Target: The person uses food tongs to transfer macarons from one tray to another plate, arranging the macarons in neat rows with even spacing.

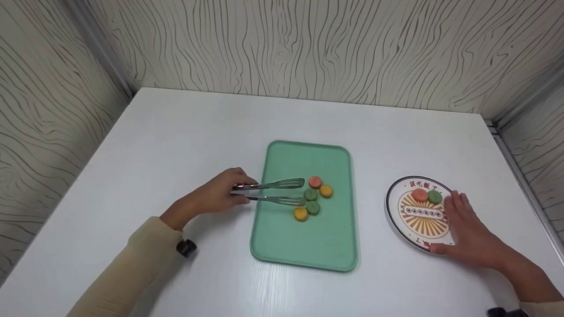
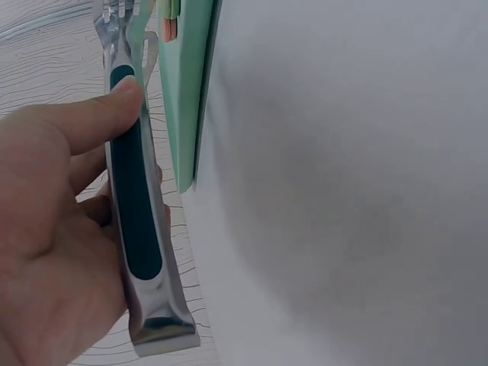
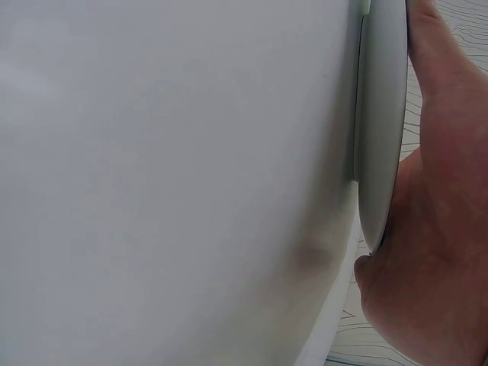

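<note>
Metal tongs (image 1: 282, 184) with slotted ends are held in my left hand (image 1: 222, 191), thumb on one dark green grip (image 2: 139, 206) and fingers on the other side. Their arms stand apart over the green tray (image 1: 304, 246), ends beside small round macaron-like pieces. A pink piece (image 1: 315, 182), two green ones and two yellow ones lie on the tray. My right hand (image 1: 473, 233) rests with spread fingers at the right rim of a printed white plate (image 1: 396, 211). On that plate sit a pink piece (image 1: 420, 195) and a green piece (image 1: 435, 197), side by side.
Tray and plate stand on a white table (image 1: 198, 127), the plate right of the tray. Wood-grain-patterned panels (image 1: 282, 48) rise behind and at both sides. A black wrist device (image 1: 186, 248) is at the left sleeve.
</note>
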Demonstrator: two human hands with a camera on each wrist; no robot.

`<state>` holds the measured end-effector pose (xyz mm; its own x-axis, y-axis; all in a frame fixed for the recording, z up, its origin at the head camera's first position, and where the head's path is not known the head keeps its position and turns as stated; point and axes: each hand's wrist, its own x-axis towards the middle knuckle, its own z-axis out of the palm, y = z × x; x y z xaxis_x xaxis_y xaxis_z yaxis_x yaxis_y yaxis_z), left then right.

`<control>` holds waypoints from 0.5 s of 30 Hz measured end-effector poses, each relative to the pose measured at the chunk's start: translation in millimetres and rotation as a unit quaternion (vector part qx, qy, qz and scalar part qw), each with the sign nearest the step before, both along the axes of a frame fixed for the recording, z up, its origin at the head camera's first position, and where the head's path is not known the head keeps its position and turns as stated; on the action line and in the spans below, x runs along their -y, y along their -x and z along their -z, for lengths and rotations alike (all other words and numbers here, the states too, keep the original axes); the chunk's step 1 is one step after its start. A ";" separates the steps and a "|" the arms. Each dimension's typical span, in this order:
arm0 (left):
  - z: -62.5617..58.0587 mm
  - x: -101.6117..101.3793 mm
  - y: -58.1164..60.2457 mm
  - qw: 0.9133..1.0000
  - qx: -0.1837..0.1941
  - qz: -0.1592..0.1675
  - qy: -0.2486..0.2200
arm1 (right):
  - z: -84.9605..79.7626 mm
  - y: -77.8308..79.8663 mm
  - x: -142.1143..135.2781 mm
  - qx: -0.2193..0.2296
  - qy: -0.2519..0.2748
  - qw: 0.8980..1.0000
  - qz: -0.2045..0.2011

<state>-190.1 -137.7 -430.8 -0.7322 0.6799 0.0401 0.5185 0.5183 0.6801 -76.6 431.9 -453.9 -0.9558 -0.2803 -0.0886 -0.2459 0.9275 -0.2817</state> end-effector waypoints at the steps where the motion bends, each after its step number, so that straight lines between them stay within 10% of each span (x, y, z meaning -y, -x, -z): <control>1: 0.7 -0.1 -1.1 1.000 -0.001 -0.001 0.003 | -0.4 0.3 0.3 0.001 0.000 1.000 0.000; 15: 8.8 1.0 -12.6 1.000 -0.006 0.007 -0.001 | -1.4 0.0 0.5 0.004 0.002 1.000 -0.001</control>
<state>-177.4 -138.6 -439.6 -0.7227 0.6894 0.0503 0.5335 0.5100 0.6747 -76.6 431.5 -452.5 -0.9543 -0.2832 -0.0952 -0.2461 0.9257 -0.2871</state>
